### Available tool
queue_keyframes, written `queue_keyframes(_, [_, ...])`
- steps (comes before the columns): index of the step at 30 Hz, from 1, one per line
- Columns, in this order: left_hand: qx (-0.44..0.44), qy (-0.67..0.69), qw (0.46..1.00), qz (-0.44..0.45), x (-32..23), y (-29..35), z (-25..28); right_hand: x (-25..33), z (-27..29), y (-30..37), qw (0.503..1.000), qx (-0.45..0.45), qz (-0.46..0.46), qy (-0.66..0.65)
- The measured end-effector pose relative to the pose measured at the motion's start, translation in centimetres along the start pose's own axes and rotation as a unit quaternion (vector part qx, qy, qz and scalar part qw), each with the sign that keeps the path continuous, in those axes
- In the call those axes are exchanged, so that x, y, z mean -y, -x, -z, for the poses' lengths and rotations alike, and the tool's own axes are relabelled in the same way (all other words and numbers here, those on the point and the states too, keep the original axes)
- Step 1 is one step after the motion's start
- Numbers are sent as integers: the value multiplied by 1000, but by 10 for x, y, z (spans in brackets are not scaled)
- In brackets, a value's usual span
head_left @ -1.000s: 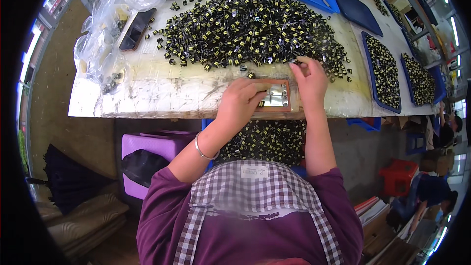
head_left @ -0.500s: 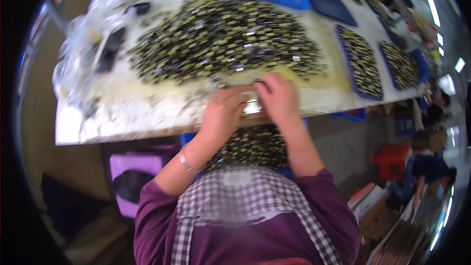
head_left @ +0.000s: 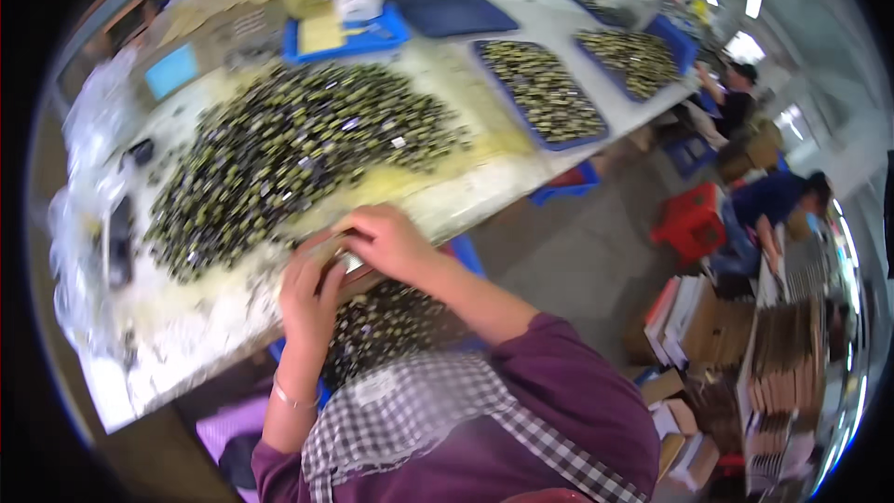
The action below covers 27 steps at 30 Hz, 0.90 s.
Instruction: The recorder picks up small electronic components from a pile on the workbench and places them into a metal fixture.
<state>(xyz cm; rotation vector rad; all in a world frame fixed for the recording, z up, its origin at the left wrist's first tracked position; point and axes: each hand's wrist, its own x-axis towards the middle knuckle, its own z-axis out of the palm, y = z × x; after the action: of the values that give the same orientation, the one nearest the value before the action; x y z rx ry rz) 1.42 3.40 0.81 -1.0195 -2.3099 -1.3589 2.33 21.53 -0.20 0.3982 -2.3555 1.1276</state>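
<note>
1. Lying at the near edge of the bench [head_left: 214, 317], the block [head_left: 358, 280] is partly covered by both hands; a bright strip of it shows between them.
2. The left grip [head_left: 309, 291] bends over the block's left part, its thumb a little apart from the fingers; whether it has hold of anything, I cannot tell.
3. The right grip [head_left: 389, 240] reaches across from the other side, thumb and fingertips close together, just beside the left fingers; blur hides whether a part is pinched there.
4. Just beyond the hands spreads a pile [head_left: 298, 154] of small black and yellow parts.
5. Below the bench edge, in front of the apron [head_left: 410, 401], a blue bin [head_left: 467, 257] holds more such parts.
6. Left of the pile lie a phone [head_left: 119, 240] and clear plastic bags [head_left: 84, 284].
7. Beyond it stands a blue tray [head_left: 384, 37] with yellow paper; to the right, a filled tray [head_left: 577, 143].
8. Farther right, a co-worker [head_left: 771, 203] bends beside a red stool [head_left: 689, 222].
</note>
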Motion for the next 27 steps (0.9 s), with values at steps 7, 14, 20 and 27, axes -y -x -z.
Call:
queue_keyframes(7, [-74,-148,985,44,22,-13,3,20,13,-2,993,105,-58,2])
queue_keyframes(14, [-66,-71,993,73,12,-6,11,21,13,-5,986,140,-81,-42])
queue_keyframes(20, [-50,42,996,61,9,-5,14,22,10,-9,991,126,23,33])
queue_keyframes(27, [-73,10,996,40,14,0,10,26,12,-13,985,153,-66,-36])
